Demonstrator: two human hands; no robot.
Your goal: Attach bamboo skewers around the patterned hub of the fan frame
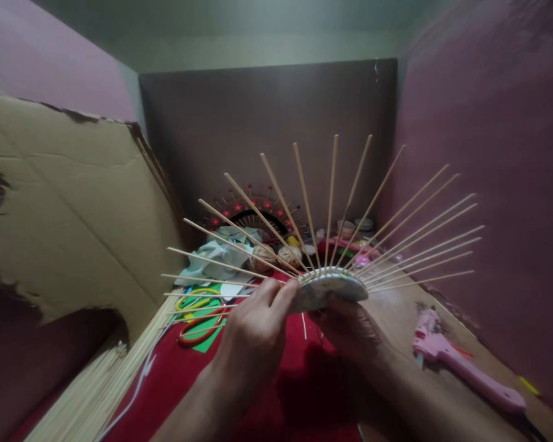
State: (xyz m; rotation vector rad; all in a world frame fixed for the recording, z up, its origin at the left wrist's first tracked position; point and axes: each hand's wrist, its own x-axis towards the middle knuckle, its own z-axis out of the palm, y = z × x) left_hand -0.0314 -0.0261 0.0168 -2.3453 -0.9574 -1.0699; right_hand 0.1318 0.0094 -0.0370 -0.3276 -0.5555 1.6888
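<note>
I hold up a small round disc [334, 287] with several thin bamboo sticks [332, 196] fanning out from its rim. My left hand [253, 334] is closed on the disc's left edge, thumb and fingers pinching it. Under the disc, my right hand [350, 328] grips it from below on the right side, with its fingers curled. The sticks spread out in a wide arc from the left, over the top, to the right.
A large cardboard sheet [69, 209] leans at the left. A bundle of loose bamboo sticks [101, 387] lies at the lower left on red cloth [304, 393]. A pink glue gun [461, 365] lies at the right. Scissors [198, 328], twine balls [276, 255] and a decorated fan piece [258, 212] sit behind.
</note>
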